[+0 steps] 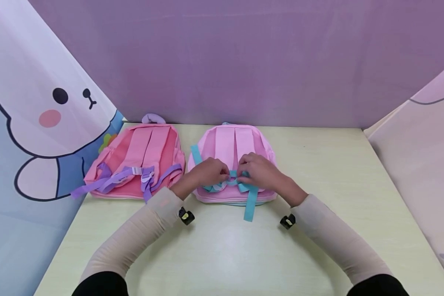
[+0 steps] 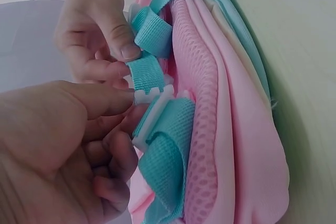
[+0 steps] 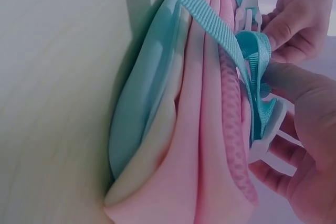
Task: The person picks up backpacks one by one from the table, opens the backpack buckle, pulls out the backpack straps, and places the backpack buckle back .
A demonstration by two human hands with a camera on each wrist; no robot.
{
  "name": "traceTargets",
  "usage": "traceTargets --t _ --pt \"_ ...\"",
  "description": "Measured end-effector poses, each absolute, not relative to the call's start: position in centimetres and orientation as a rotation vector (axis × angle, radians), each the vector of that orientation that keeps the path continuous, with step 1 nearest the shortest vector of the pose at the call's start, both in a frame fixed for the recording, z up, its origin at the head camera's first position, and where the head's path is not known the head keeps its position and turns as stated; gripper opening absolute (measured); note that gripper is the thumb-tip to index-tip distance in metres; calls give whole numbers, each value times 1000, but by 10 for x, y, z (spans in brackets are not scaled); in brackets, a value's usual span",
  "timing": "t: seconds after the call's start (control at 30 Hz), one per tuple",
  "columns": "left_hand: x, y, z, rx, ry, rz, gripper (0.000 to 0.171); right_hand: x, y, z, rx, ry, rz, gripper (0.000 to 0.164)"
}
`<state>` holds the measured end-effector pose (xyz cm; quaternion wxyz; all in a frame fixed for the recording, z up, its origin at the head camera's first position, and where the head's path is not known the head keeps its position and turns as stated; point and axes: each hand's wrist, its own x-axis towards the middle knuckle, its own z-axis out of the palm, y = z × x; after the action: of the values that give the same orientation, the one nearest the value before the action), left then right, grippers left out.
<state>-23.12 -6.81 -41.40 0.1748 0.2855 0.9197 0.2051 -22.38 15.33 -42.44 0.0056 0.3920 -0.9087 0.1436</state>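
The pale bag [image 1: 225,142] lies near the far edge of the tabletop [image 1: 318,164]; left hand [image 1: 211,172] pinches its white buckle [image 2: 156,113], right hand [image 1: 260,170] its teal strap [image 2: 147,72]; buckle work seems underway, next likely wanting careful alignment

No text, label, brand, number or sign is legible in the head view or in either wrist view. The small black boxy device at the left wrist [image 1: 187,218] bears a yellowish patch; the small black boxy device at the right wrist [image 1: 287,221] bears a pale patch. Both patches are too small to read.
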Motion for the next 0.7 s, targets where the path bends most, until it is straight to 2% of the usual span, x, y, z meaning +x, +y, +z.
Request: traceTargets --t 0.4,0.7 --pt "-228 -55 -417 847 2657 481 12 -223 151 -423 1365 -2743 447 12" --pt "-225 -58 -412 786 2684 506 17 -223 157 -420 1270 -2820 487 23"
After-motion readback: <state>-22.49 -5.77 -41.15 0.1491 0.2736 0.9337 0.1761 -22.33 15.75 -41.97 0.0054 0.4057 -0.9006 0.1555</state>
